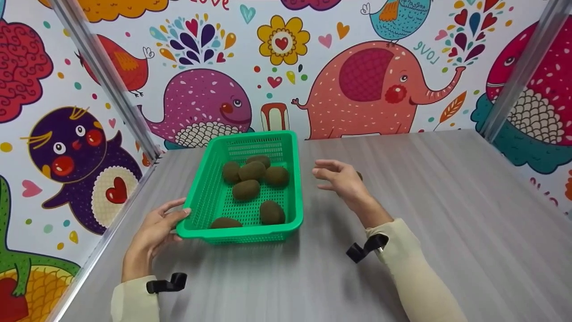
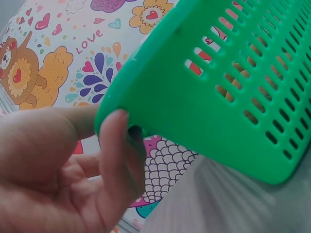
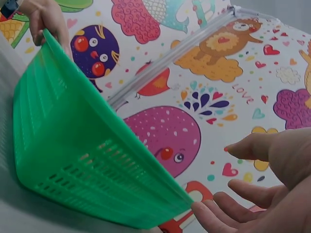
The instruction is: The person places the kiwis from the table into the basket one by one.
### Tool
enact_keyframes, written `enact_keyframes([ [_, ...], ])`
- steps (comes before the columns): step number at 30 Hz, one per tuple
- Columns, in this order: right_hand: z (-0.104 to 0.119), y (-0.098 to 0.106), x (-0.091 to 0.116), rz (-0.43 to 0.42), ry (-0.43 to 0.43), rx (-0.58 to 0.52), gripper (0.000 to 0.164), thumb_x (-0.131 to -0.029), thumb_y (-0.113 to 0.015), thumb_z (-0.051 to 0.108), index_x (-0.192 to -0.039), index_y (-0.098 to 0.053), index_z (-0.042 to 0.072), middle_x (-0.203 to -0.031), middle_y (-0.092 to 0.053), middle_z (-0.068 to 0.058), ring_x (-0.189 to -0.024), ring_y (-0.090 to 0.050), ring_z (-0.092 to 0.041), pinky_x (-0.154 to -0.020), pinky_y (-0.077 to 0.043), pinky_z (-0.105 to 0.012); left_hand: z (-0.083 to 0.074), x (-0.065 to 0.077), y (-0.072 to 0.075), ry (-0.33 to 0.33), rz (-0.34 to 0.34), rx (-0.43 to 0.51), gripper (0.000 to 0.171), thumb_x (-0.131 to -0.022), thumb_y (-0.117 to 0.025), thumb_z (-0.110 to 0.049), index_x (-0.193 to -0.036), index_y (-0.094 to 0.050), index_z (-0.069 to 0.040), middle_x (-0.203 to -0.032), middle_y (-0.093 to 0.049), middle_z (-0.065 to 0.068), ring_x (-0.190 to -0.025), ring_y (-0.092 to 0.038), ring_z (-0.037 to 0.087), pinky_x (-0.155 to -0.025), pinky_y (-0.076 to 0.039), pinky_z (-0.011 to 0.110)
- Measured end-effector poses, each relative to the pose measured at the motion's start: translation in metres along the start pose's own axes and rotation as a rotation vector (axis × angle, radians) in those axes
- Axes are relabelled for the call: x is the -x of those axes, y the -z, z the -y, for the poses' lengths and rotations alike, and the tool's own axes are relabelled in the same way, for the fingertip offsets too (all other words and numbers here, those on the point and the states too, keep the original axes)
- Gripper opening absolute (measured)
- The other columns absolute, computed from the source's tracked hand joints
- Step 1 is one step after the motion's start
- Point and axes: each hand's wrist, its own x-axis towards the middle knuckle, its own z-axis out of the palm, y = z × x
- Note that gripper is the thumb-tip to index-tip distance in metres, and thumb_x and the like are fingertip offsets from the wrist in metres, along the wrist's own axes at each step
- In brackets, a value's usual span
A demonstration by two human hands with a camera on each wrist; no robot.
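Observation:
A green plastic basket (image 1: 293, 179) with slotted walls stands on the table, holding several brown kiwis (image 1: 246, 190). At its near left corner, my left hand (image 1: 154, 230) pinches the rim between thumb and fingers; the left wrist view shows the fingers (image 2: 114, 145) at the rim's edge. My right hand (image 1: 342, 181) hovers to the right of the basket, apart from it, with its fingers spread and nothing held. Just behind that hand a small brown thing (image 1: 359, 175) peeks out, mostly hidden, probably another kiwi.
The grey wood-grain table (image 1: 429, 214) extends to the right and in front of the basket. Printed cartoon wall panels (image 1: 277, 80) rise behind and on both sides, with metal corner posts (image 1: 107, 85). Each wrist carries a black camera mount (image 1: 367, 248).

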Motion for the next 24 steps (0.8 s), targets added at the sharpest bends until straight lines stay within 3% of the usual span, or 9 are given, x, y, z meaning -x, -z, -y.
enact_keyframes([
  [10, -0.015, 0.026, -0.009, -0.118, -0.054, -0.004, 0.046, -0.099, -0.062, 0.025, -0.141, -0.053, 0.006, -0.144, -0.055, -0.017, -0.133, -0.055, -0.028, -0.097, -0.056, -0.029, 0.000, -0.001, -0.001, 0.002, -0.004, -0.025, 0.063, -0.101, -0.061, -0.032, -0.152, -0.036, -0.007, -0.094, -0.069, -0.007, -0.072, -0.065, 0.007, -0.058, -0.058, 0.027],
  [20, -0.023, 0.047, -0.016, -0.213, -0.087, 0.016, 0.049, -0.101, -0.060, 0.027, -0.144, -0.050, 0.006, -0.145, -0.053, -0.016, -0.133, -0.054, -0.027, -0.100, -0.054, -0.029, 0.001, -0.001, -0.001, 0.002, -0.004, -0.020, 0.064, -0.101, -0.060, -0.031, -0.153, -0.034, -0.006, -0.094, -0.069, -0.006, -0.072, -0.065, 0.008, -0.057, -0.057, 0.026],
  [24, -0.024, 0.053, -0.017, -0.253, -0.097, 0.040, 0.051, -0.101, -0.060, 0.029, -0.145, -0.048, 0.007, -0.146, -0.051, -0.016, -0.133, -0.053, -0.029, -0.109, -0.049, -0.036, 0.000, -0.001, -0.001, 0.001, -0.006, -0.024, 0.064, -0.101, -0.061, -0.033, -0.153, -0.035, -0.007, -0.094, -0.068, -0.005, -0.072, -0.065, 0.008, -0.057, -0.057, 0.026],
])
